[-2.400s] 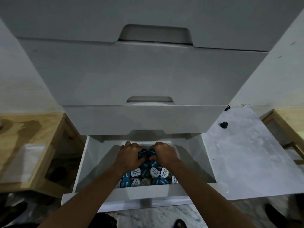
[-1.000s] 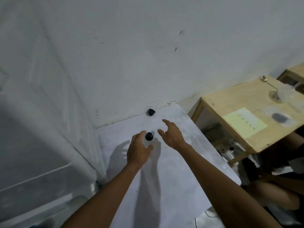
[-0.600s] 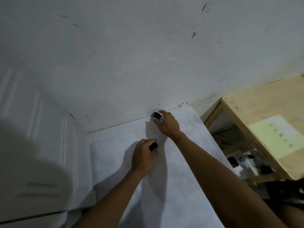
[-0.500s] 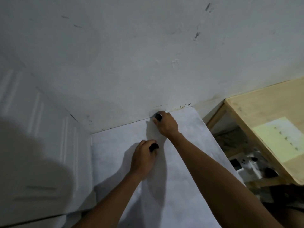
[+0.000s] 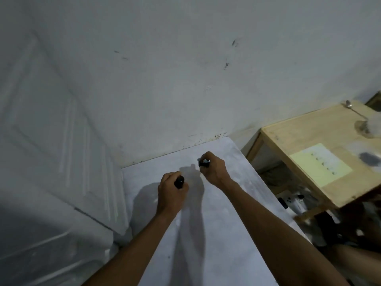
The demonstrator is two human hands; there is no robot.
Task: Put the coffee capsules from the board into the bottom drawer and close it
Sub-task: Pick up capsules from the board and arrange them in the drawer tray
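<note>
Grey-white and a little mottled, the board [image 5: 216, 234] lies flat with its far edge against the white wall [image 5: 185, 69], and both forearms reach over it from the lower edge of the view. The left hand [image 5: 171, 193] is above the middle of the board, and its fingers are curled closed around a dark coffee capsule [image 5: 179, 182], of which only the round black end shows between thumb and forefinger. The right hand [image 5: 213, 169] is a bit farther from the person and nearer to the wall; its fingertips pinch a second capsule [image 5: 204, 162], dark with a pale rim on top. Whether either capsule touches the board I cannot tell, but both are in the hands, and their shadows fall on the board under them. The rest of the board that shows carries no other capsule. On the left stands a white cabinet [image 5: 51, 151] with ribbed side panels; the bottom drawer is outside the view. On the right is a wooden table [image 5: 299, 145] with a pale yellow paper sheet [image 5: 321, 167] on it.
</note>
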